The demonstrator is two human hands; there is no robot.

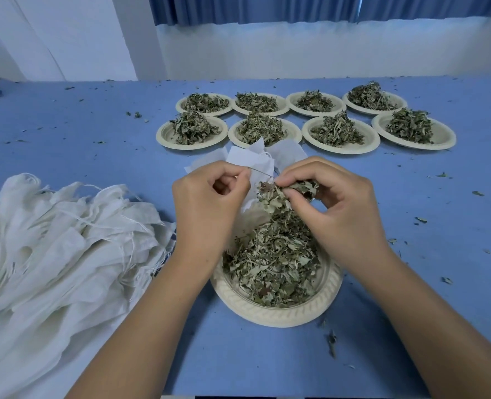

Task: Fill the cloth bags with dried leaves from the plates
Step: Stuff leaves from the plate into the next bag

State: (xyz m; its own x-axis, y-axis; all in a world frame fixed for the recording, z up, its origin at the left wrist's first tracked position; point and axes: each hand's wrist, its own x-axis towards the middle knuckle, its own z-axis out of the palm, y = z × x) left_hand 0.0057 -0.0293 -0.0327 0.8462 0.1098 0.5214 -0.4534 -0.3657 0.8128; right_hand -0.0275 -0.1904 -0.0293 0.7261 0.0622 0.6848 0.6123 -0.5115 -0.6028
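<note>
A clump of dried leaves [279, 194] is gripped in the curled fingers and thumb of the right hand [333, 203]. A thin stem [260, 171] is pinched between thumb and forefinger of the left hand [207, 203], and it is stretched across the gap to the right hand's fingertips. Both grips are closed on what is held. An open cloth bag [253, 161] is seen just beyond and between the two grips, its white fabric showing behind the clump; whether it is also held by either hand cannot be told. Directly below the grips a plate [276, 316] is set on the blue table [411, 283], heaped with loose dried leaves [273, 263], and the held clump hangs just above that heap. Well beyond the grips, eight more plates [340, 146] of leaves are laid out in two rows of four. To the outer side of the left hand, near its forearm, a pile of cloth bags [60, 240] with trailing drawstrings is spread. Leaf crumbs are scattered over the table around both hands.
</note>
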